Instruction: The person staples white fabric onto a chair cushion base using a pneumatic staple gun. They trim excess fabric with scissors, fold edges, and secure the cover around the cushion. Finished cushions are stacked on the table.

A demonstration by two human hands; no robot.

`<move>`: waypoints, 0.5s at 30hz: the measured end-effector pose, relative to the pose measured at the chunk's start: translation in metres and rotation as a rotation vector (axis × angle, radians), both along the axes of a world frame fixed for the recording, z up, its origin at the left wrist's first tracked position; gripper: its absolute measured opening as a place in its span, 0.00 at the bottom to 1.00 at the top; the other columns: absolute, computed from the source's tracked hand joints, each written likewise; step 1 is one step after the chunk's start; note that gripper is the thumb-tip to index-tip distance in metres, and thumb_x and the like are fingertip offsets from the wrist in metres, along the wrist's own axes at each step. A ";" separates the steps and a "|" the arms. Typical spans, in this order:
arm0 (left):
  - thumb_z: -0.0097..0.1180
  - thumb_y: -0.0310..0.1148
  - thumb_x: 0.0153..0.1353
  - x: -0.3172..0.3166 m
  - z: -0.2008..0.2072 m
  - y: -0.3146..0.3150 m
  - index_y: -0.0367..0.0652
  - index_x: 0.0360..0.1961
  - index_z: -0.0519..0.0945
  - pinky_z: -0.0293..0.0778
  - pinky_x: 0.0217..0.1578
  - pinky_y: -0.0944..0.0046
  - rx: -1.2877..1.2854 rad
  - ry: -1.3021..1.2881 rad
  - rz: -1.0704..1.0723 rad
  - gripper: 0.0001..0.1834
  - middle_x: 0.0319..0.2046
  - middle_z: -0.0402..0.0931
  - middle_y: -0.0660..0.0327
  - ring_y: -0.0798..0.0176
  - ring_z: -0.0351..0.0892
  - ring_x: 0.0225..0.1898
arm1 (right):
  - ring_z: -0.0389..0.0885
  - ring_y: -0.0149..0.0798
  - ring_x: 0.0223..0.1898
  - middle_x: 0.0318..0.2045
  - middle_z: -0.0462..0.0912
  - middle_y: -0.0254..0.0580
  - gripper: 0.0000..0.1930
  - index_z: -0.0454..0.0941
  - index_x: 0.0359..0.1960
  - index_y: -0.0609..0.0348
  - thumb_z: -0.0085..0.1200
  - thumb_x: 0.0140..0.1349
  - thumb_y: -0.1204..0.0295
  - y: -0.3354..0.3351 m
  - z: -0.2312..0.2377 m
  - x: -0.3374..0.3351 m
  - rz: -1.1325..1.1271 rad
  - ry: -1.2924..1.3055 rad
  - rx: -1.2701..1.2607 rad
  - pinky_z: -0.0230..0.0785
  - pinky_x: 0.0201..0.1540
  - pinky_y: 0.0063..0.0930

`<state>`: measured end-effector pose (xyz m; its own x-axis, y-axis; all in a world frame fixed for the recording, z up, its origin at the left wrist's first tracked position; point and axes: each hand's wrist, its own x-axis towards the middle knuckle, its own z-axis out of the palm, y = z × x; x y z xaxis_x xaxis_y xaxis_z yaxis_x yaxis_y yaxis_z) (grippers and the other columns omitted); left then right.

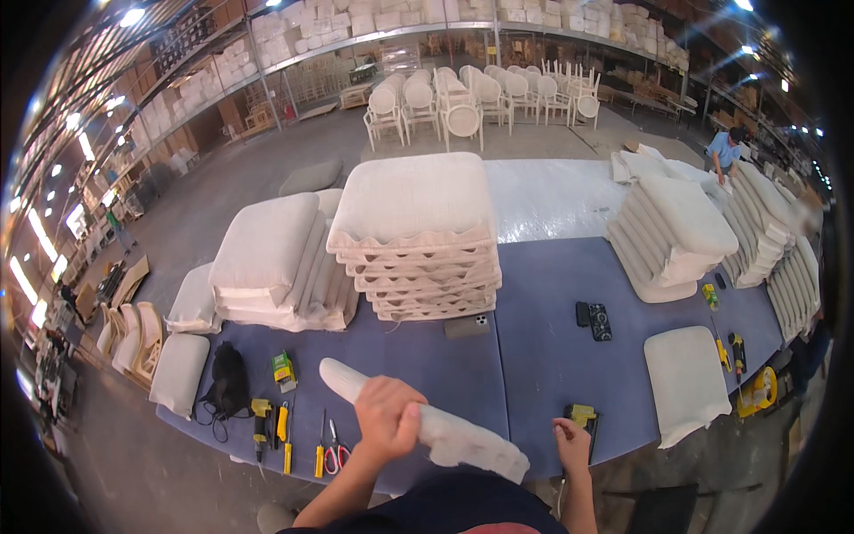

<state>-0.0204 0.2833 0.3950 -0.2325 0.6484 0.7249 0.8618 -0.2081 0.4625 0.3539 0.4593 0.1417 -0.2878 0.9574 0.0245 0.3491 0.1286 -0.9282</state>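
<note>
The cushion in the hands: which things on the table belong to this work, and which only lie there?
In use:
- cream seat cushion, gripped by left hand
- right hand, beside a yellow tool

Lying about:
- scissors
- two phones
- black bag
- stacked cushions

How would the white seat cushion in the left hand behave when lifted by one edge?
The seat cushion probably stays fairly stiff: it spans out both sides of the left hand with little sag. Likely light, as one hand carries it. Its fabric cover looks unlikely to slip.
</note>
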 end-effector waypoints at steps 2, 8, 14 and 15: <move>0.55 0.41 0.68 0.009 0.003 0.007 0.42 0.29 0.88 0.75 0.41 0.46 -0.002 0.024 -0.057 0.18 0.28 0.87 0.55 0.44 0.83 0.31 | 0.93 0.30 0.48 0.47 0.96 0.42 0.09 0.92 0.54 0.64 0.66 0.79 0.75 0.001 0.021 -0.011 -0.045 0.151 -0.037 0.83 0.55 0.29; 0.63 0.39 0.65 0.015 0.003 0.014 0.45 0.31 0.89 0.78 0.42 0.48 -0.025 0.040 -0.129 0.11 0.30 0.88 0.60 0.47 0.86 0.33 | 0.91 0.43 0.62 0.61 0.92 0.48 0.26 0.87 0.67 0.63 0.77 0.71 0.66 -0.025 0.164 -0.068 0.488 0.439 0.111 0.81 0.66 0.39; 0.62 0.38 0.71 -0.057 -0.028 -0.001 0.40 0.33 0.92 0.80 0.44 0.49 -0.157 -0.207 0.094 0.14 0.32 0.91 0.55 0.47 0.89 0.36 | 0.89 0.53 0.69 0.68 0.90 0.49 0.42 0.80 0.78 0.52 0.84 0.60 0.63 -0.081 0.216 -0.119 0.723 0.093 0.043 0.81 0.71 0.43; 0.61 0.37 0.72 -0.076 -0.037 -0.005 0.40 0.32 0.92 0.80 0.45 0.49 -0.178 -0.299 0.157 0.15 0.32 0.91 0.54 0.47 0.89 0.36 | 0.89 0.53 0.68 0.68 0.89 0.49 0.43 0.80 0.78 0.50 0.84 0.60 0.63 -0.085 0.209 -0.120 0.723 0.071 0.070 0.81 0.71 0.42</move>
